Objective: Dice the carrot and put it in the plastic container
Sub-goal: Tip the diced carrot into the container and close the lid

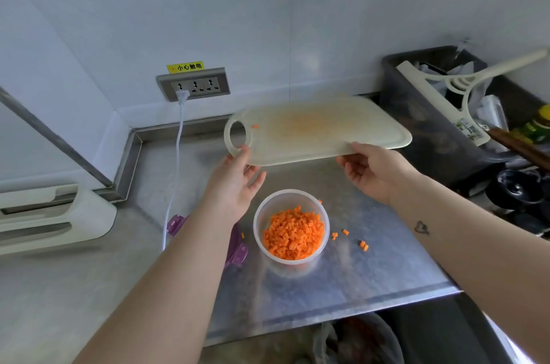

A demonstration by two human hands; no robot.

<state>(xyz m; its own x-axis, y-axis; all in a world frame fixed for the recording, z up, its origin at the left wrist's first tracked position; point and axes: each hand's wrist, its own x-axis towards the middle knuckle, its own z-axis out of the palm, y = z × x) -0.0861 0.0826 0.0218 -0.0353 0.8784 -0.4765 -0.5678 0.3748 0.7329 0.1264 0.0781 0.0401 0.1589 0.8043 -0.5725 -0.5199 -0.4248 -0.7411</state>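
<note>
A round clear plastic container [256,225] stands on the steel counter, with a heap of diced carrot [293,234] inside. Above and behind it, a pale cutting board [321,128] stained orange is lifted off the counter. My left hand [235,185] holds its handle-hole end, thumb on the rim and fingers underneath. My right hand [372,173] grips the near edge further right, thumb on top. One carrot cube [255,126] sticks to the board beside the hole.
Loose carrot cubes [363,245] lie on the counter right of the container. A purple lid [238,253] sits partly under my left forearm. A white cord [178,155] hangs from the wall socket [193,85]. A dark bin [431,125] of utensils is at right and a white appliance [53,214] at left.
</note>
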